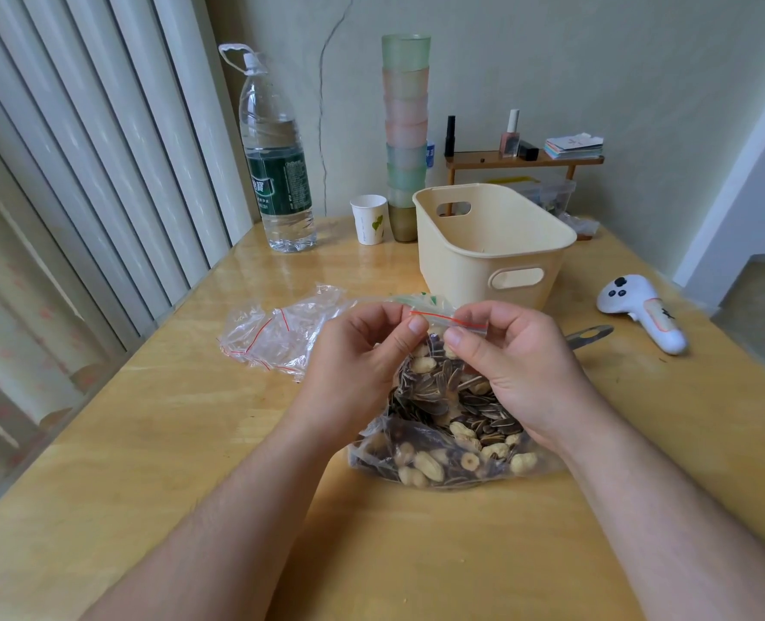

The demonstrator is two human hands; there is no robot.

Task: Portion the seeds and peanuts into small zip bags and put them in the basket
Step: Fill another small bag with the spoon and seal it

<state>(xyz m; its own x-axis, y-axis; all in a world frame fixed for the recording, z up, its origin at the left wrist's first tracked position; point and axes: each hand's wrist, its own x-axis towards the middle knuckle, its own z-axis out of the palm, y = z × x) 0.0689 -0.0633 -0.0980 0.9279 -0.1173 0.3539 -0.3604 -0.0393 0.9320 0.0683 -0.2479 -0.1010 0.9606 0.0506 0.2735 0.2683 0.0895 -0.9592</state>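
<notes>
Wooden table (156, 441) beside ribbed curtain (80, 172)

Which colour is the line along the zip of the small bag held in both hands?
Red, on the small clear plastic zip bag; seen in the head view.

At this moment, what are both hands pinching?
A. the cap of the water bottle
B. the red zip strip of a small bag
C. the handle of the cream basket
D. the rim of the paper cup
B: the left hand and right hand both pinch the red zip strip of a small zip bag above the big bag of seeds and peanuts.
</notes>
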